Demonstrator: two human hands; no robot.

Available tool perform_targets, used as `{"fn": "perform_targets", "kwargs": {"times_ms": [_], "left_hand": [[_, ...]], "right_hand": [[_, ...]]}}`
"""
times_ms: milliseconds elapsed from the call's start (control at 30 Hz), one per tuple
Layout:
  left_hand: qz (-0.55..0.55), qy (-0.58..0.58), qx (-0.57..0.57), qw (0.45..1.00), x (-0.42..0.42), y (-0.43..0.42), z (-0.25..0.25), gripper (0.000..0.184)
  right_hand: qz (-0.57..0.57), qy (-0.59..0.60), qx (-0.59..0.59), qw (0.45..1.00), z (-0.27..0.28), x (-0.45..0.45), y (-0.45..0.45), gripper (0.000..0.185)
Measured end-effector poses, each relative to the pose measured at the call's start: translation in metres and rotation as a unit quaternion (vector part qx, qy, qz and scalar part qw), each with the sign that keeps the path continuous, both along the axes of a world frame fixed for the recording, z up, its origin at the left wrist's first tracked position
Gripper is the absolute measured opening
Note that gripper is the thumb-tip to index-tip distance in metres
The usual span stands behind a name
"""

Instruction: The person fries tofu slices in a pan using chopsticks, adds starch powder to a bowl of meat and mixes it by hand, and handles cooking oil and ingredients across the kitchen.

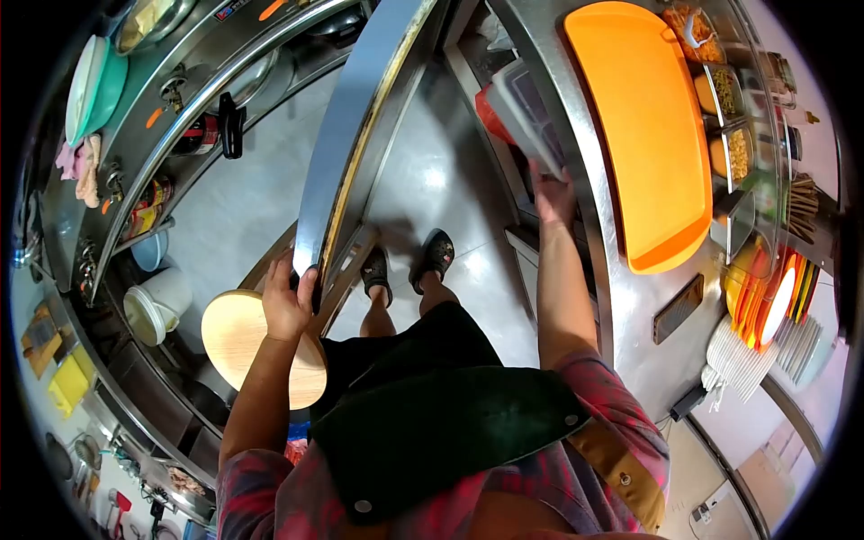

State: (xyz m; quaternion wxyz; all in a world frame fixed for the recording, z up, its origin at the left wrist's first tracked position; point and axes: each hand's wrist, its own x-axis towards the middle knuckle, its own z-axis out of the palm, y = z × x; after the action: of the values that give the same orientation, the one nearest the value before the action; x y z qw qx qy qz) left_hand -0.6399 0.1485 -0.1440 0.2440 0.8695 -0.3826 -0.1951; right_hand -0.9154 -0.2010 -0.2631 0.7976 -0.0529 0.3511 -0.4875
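My left hand [288,304] is closed round the near edge of an open stainless steel cabinet door [349,117], thumb on its top. My right hand [552,193] reaches below the counter and grips the near end of a translucent lidded plastic container [525,108], which is tilted at the cabinet opening. Its contents cannot be made out. Something red [495,115] shows beside the container. A round wooden stool seat [236,337] lies just beyond my left wrist.
An orange tray [643,135] lies on the steel counter [621,301] at right, beside a phone [678,309], ingredient containers [731,153] and stacked plates [751,355]. At left stand a stove with a steel rail [216,85], a white bucket [144,315] and a fire extinguisher [200,133].
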Motion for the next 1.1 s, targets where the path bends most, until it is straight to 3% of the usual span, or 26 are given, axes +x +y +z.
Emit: {"fn": "perform_targets", "kwargs": {"times_ms": [33,67,233,333,433,567,667,733,767,800,833,867,900,967,1033,1067,1100], "left_hand": [[0.004,0.015,0.008,1.000,0.000,0.000,0.000,0.042],[0.007,0.030,0.016,0.999,0.000,0.000,0.002,0.041],[0.029,0.037,-0.019,0.999,-0.002,0.000,0.001,0.040],[0.052,0.060,-0.046,0.996,-0.002,0.009,-0.012,0.029],[0.043,0.052,-0.058,0.996,0.003,0.026,-0.039,0.032],[0.085,0.113,0.022,0.990,-0.007,0.008,-0.004,0.040],[0.086,0.103,-0.006,0.991,-0.025,0.008,-0.015,0.048],[0.044,0.103,-0.028,0.993,-0.045,-0.005,0.002,0.050],[0.019,0.108,-0.044,0.993,-0.055,-0.006,-0.003,0.052],[0.009,0.139,-0.044,0.989,-0.066,-0.009,-0.016,0.053],[-0.005,0.170,-0.039,0.985,-0.079,-0.012,-0.030,0.054],[-0.023,0.184,-0.085,0.979,-0.095,-0.017,-0.035,0.056],[-0.047,0.169,-0.109,0.979,-0.112,-0.025,-0.038,0.057],[-0.096,0.175,-0.071,0.977,-0.136,-0.043,-0.057,0.054],[-0.226,0.286,0.044,0.930,-0.136,-0.077,-0.041,0.051],[-0.197,0.416,-0.009,0.888,-0.149,-0.081,-0.042,0.050],[-0.192,0.431,0.157,0.867,-0.163,-0.083,0.001,0.052]], "right_hand": [[0.045,0.157,-0.089,0.982,-0.001,0.002,-0.009,0.042],[0.053,0.233,-0.139,0.961,-0.001,0.006,-0.018,0.043],[-0.072,0.298,-0.196,0.931,0.006,0.016,-0.039,0.046],[-0.101,0.324,-0.195,0.920,0.004,0.020,-0.047,0.047],[-0.098,0.330,-0.176,0.922,0.005,0.018,-0.047,0.049],[-0.033,0.348,-0.125,0.928,0.000,-0.017,-0.011,0.052],[0.052,0.422,-0.086,0.901,-0.013,-0.071,0.062,0.054],[0.117,0.522,-0.071,0.842,-0.031,-0.125,0.130,0.055],[0.123,0.632,-0.102,0.759,-0.060,-0.159,0.166,0.055],[0.123,0.738,-0.258,0.611,-0.042,-0.178,0.207,0.052],[0.211,0.740,-0.209,0.604,-0.031,-0.204,0.244,0.050],[0.209,0.704,-0.168,0.657,-0.002,-0.214,0.282,0.050],[0.218,0.699,-0.131,0.668,0.023,-0.227,0.317,0.050],[0.248,0.734,-0.090,0.626,0.033,-0.268,0.385,0.048],[0.239,0.737,0.001,0.633,0.068,-0.277,0.433,0.048],[0.213,0.746,-0.013,0.630,0.065,-0.288,0.459,0.048],[0.191,0.740,0.031,0.644,0.064,-0.296,0.489,0.049]]}}
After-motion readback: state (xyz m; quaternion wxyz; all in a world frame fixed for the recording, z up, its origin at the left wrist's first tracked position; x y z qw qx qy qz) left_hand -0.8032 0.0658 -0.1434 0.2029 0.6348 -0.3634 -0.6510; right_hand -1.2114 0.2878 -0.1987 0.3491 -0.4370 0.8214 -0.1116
